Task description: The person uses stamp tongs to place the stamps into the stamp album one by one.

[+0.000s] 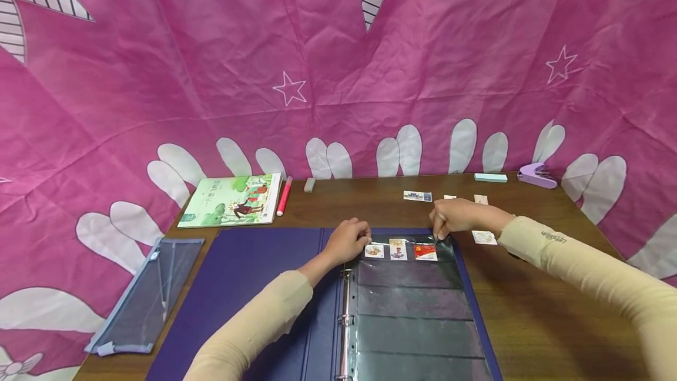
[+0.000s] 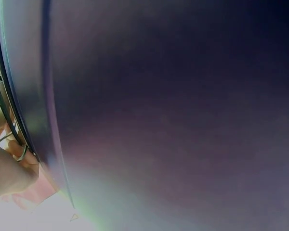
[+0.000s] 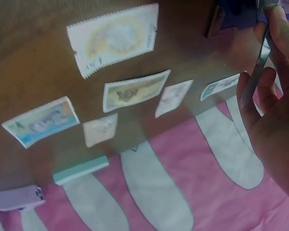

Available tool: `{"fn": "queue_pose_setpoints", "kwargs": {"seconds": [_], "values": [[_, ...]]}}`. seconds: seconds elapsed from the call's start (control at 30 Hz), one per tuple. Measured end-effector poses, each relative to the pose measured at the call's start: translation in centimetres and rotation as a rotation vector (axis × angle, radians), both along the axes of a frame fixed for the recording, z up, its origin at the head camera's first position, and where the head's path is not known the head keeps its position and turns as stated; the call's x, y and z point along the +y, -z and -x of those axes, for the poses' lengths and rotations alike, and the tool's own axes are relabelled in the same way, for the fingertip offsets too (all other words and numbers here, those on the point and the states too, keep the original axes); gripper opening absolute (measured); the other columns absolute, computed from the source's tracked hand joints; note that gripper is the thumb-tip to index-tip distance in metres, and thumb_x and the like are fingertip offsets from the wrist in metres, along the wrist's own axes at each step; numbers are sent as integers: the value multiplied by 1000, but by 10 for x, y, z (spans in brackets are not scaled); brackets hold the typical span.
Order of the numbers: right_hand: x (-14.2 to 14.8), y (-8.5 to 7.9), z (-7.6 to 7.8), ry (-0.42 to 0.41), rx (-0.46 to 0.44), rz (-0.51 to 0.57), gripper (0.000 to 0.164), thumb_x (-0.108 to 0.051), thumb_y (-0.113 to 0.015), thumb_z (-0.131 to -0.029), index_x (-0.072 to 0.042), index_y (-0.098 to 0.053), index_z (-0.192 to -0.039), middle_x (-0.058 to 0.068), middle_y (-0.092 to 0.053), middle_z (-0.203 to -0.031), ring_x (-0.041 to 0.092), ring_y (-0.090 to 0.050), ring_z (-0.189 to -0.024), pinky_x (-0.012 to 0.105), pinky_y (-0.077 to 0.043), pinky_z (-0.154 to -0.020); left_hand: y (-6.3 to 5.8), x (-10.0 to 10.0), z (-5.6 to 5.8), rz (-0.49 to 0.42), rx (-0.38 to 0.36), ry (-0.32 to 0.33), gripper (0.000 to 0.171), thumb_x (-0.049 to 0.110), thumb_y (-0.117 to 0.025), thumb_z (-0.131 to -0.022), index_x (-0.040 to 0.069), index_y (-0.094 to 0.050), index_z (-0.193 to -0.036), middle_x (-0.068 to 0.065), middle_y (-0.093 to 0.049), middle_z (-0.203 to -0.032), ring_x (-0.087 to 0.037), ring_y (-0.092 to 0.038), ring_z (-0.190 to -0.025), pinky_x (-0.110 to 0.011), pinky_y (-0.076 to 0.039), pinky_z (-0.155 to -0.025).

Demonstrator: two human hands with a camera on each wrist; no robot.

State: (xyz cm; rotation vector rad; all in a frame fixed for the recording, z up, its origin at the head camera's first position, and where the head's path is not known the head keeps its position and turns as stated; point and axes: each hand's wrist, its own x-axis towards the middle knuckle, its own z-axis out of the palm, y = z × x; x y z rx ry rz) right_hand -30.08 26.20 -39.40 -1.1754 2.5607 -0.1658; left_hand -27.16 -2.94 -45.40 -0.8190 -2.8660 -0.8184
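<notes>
A stamp album [image 1: 407,334] lies open, its dark pocket page on the right. Three stamps sit in the top strip: a round-patterned stamp [image 1: 374,251], an upright stamp [image 1: 398,249] and a red stamp [image 1: 425,252]. My right hand [image 1: 460,216] grips metal tweezers [image 3: 262,57], their tips low at the red stamp's upper right corner. My left hand [image 1: 346,241] rests with bent fingers at the page's top left corner, above the metal rings [image 1: 346,320]. Whether it pinches the page is hidden. In the left wrist view, the cover fills most of the picture.
Several loose stamps lie beyond the album and to its right, among them a blue-edged stamp [image 1: 417,196] and a white stamp [image 1: 483,237]. Behind them are a mint-coloured box [image 1: 490,177] and a purple stapler [image 1: 537,175]. Left: booklet [image 1: 233,200], red marker [image 1: 284,196], eraser [image 1: 309,185], mesh pouch [image 1: 145,293].
</notes>
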Motion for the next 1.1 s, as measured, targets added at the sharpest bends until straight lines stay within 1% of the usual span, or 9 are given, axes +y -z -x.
{"fn": "queue_pose_setpoints", "kwargs": {"seconds": [0.03,0.13,0.27,0.33,0.43,0.57,0.77,0.97,1.1], "values": [[1,2,-2,11,2,14,5,-15,-73,-71,-16,-77,-73,-10,-56,-67,-4,-38,-63,17,-38,-57,0,0,-1,-2,-6,3,9,17,-64,-85,14,-61,-78,0,-53,-76,-14,-47,-74,-23,-33,-62],[4,7,-6,14,21,55,5,-15,-72,-72,-17,-77,-74,-11,-58,-68,-3,-41,-69,31,-48,-81,1,-1,-2,5,-9,9,9,17,-64,-85,14,-61,-77,0,-53,-76,-14,-47,-74,-23,-33,-62],[5,8,-10,26,51,60,6,-16,-72,-73,-19,-77,-75,-13,-58,-68,0,-42,-75,51,-33,-104,1,-1,-3,8,-7,11,9,18,-64,-85,15,-61,-78,0,-54,-78,-15,-48,-75,-23,-34,-62],[5,6,-11,30,71,54,6,-18,-72,-73,-21,-77,-75,-14,-59,-69,1,-44,-77,47,-37,-102,0,-1,-3,5,-9,6,9,18,-64,-85,15,-61,-78,0,-54,-78,-15,-48,-75,-23,-33,-62],[6,3,-12,48,70,50,7,-20,-72,-74,-21,-77,-78,-14,-63,-74,4,-46,-79,34,-46,-86,1,-1,-4,-1,-9,5,9,18,-65,-85,15,-61,-78,0,-54,-77,-14,-47,-74,-23,-33,-61],[12,0,-14,119,19,122,12,-19,-72,-75,-17,-77,-86,-10,-67,-81,3,-46,-78,20,-40,-67,0,-2,-3,-25,-23,4,8,17,-65,-84,15,-62,-77,0,-54,-77,-13,-47,-72,-22,-34,-62],[29,4,-19,240,94,265,17,-18,-69,-81,-12,-75,-96,-6,-67,-81,0,-45,-68,19,-38,-61,-5,-6,-1,-92,-54,13,5,15,-66,-84,11,-66,-81,-3,-58,-81,-13,-53,-72,-23,-40,-67],[41,8,-35,466,264,345,21,-20,-69,-82,-10,-73,-100,-3,-63,-78,4,-43,-63,21,-35,-57,-4,-8,1,-120,-43,30,5,13,-67,-84,8,-66,-82,-6,-56,-80,-15,-55,-76,-24,-43,-70],[42,11,-37,590,283,392,24,-21,-68,-83,-9,-72,-103,-1,-60,-75,7,-40,-59,22,-32,-54,-2,-12,2,-113,-55,17,8,15,-67,-84,9,-63,-81,-4,-57,-75,-12,-49,-68,-22,-39,-63]]}}
